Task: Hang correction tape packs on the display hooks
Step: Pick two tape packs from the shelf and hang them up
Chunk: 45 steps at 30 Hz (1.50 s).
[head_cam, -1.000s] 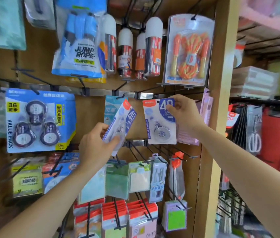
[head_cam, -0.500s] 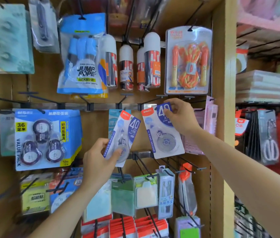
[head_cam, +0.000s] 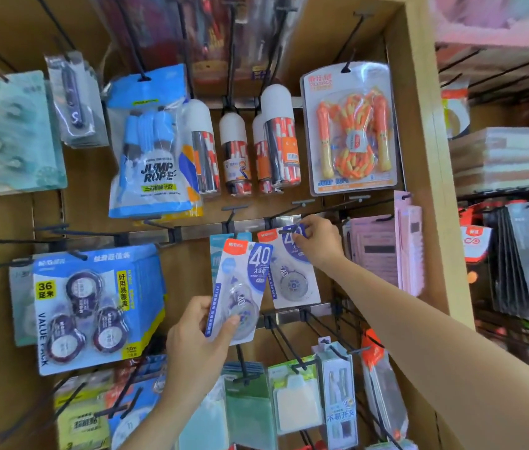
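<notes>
I'm seeing left hand [head_cam: 198, 345] gripping correction tape pack [head_cam: 240, 280] by lower edge, fingers [head_cam: 224, 324] clamping on it, pack tilting toward 1 o'clock, sitting off any hook. At 2 o'clock from it, right hand [head_cam: 320, 243] pinching top of second pack [head_cam: 294, 284], holding it up at black hook [head_cam: 276, 220] on metal rail [head_cam: 198, 230]. Can't tell whether it's hanging on hook. Blue value pack [head_cam: 94, 306] hanging at 9 o'clock.

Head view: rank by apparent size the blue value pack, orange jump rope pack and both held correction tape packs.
1. Blue value pack
2. Orange jump rope pack, close behind
3. Left-hand tape pack and right-hand tape pack: alike, unranked
</notes>
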Each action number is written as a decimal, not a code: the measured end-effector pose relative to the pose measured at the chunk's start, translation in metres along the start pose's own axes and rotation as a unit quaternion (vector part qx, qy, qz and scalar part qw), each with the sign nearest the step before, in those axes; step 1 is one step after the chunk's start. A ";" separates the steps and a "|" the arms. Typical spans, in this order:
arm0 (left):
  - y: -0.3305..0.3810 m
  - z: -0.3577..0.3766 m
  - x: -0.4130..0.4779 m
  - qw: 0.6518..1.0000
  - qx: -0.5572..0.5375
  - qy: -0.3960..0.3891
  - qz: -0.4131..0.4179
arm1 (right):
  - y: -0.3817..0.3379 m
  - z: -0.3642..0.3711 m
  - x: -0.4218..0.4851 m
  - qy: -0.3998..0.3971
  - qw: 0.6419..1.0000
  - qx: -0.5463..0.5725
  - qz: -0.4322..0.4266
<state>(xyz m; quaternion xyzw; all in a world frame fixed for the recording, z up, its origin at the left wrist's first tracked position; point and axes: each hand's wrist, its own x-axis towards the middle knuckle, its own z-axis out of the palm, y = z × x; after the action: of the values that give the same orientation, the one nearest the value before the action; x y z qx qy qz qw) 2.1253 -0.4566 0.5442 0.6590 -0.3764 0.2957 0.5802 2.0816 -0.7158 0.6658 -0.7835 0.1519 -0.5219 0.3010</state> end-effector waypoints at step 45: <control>-0.009 -0.020 0.002 0.915 0.193 -0.343 0.084 | 0.027 -0.066 -0.125 -0.083 0.945 0.308 0.069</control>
<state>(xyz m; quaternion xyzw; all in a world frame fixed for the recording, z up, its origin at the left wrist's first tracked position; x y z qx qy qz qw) 2.1349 -0.4369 0.5442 0.7848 -0.5423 0.1656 0.2500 1.9728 -0.6887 0.5762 -0.6807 0.0113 -0.4544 0.5745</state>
